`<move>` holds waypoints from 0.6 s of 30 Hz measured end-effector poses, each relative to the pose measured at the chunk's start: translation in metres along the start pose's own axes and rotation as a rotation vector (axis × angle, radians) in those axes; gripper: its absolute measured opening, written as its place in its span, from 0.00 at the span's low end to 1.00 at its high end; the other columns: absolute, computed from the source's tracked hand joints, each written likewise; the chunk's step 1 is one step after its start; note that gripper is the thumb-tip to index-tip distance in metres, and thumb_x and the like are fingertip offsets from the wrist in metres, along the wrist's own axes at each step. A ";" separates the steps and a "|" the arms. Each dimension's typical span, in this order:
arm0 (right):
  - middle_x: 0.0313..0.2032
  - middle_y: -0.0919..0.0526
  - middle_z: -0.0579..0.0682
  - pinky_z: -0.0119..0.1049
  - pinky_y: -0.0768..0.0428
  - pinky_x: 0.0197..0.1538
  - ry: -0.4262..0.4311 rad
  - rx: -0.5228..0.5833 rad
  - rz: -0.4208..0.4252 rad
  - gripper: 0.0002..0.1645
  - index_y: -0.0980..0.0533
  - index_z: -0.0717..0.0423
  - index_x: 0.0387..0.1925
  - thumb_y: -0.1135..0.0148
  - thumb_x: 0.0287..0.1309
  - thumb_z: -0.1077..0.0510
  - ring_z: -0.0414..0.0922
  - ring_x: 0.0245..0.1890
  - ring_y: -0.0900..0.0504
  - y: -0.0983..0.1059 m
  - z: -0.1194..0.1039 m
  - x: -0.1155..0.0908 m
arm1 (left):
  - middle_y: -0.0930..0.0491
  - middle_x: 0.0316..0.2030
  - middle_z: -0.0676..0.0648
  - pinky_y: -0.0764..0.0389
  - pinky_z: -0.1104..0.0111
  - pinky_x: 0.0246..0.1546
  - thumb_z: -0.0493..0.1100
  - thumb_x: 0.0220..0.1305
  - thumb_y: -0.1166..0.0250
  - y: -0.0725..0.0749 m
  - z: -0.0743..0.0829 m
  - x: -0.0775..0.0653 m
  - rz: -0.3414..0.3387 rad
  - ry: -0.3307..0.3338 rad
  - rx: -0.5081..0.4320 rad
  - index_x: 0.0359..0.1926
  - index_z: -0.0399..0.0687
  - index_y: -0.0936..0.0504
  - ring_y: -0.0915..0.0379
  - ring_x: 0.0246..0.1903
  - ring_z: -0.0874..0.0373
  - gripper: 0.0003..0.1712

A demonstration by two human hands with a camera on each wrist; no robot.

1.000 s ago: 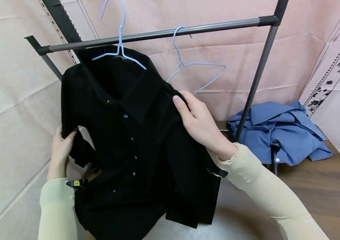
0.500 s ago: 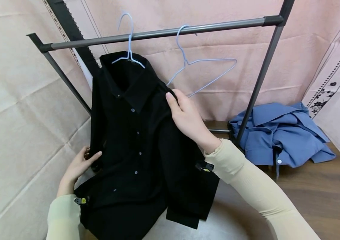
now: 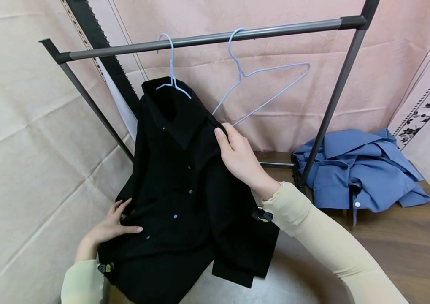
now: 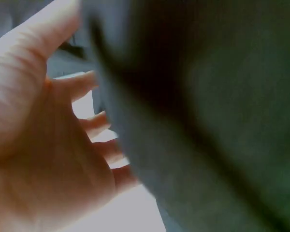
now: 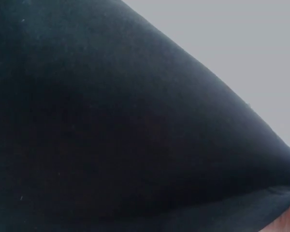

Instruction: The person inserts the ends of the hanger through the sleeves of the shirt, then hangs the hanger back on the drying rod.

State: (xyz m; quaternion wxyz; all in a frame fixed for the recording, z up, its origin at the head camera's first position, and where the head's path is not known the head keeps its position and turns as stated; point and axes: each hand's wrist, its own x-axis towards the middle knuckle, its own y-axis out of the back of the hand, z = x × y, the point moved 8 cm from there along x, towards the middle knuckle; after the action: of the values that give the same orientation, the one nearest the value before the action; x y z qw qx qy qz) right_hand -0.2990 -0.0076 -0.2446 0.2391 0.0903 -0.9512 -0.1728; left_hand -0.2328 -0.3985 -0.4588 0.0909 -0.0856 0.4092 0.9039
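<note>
A black button-up shirt (image 3: 169, 177) hangs on a light blue wire hanger (image 3: 171, 63), whose hook passes over the dark metal rail (image 3: 116, 50). At the shirt's shoulder on the right, my right hand (image 3: 241, 158) pinches the cloth, thumb in front and the other fingers partly hidden behind. Low on the opposite side, my left hand (image 3: 106, 230) touches the shirt with spread fingers. In the left wrist view its fingers (image 4: 94, 126) are loosely extended beside the dark cloth. Black fabric (image 5: 111, 121) fills most of the right wrist view, with only a bit of skin at the corner.
A second blue wire hanger (image 3: 240, 76) hangs on the rail, right of the shirt. The rack's slanted leg (image 3: 332, 101) stands near a crumpled blue shirt (image 3: 366, 169) on the wooden surface (image 3: 385, 245). Pale pink cloth (image 3: 275, 93) covers the wall behind.
The shirt's hanger has come down, and its hook now sits over the rail. My left hand has slid down from the sleeve and spread its fingers. My right hand keeps the shoulder.
</note>
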 end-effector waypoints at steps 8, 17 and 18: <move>0.44 0.20 0.49 0.44 0.27 0.53 0.003 0.013 -0.015 0.19 0.27 0.52 0.55 0.58 0.80 0.46 0.46 0.45 0.23 -0.005 0.007 -0.003 | 0.51 0.67 0.25 0.40 0.35 0.61 0.50 0.52 0.20 -0.015 0.013 0.011 -0.024 0.009 0.098 0.79 0.37 0.57 0.47 0.64 0.26 0.68; 0.46 0.19 0.47 0.43 0.27 0.55 -0.028 0.032 -0.053 0.21 0.24 0.48 0.56 0.52 0.77 0.41 0.44 0.47 0.24 0.001 0.016 -0.007 | 0.29 0.60 0.25 0.28 0.42 0.52 0.41 0.61 0.27 -0.018 0.025 0.029 -0.047 -0.045 0.210 0.70 0.44 0.35 0.29 0.55 0.32 0.39; 0.49 0.19 0.47 0.44 0.28 0.57 -0.032 0.024 -0.066 0.22 0.24 0.48 0.58 0.51 0.76 0.40 0.44 0.49 0.24 0.002 0.017 -0.007 | 0.27 0.58 0.26 0.28 0.43 0.52 0.40 0.61 0.28 -0.015 0.027 0.029 -0.043 -0.063 0.225 0.67 0.43 0.32 0.28 0.54 0.33 0.36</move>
State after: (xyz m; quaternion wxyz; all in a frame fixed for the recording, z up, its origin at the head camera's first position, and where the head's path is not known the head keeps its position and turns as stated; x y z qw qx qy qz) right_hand -0.3016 0.0011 -0.2609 0.2172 0.1216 -0.9534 -0.1705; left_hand -0.2597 -0.3657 -0.4590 0.1323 -0.0552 0.5029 0.8524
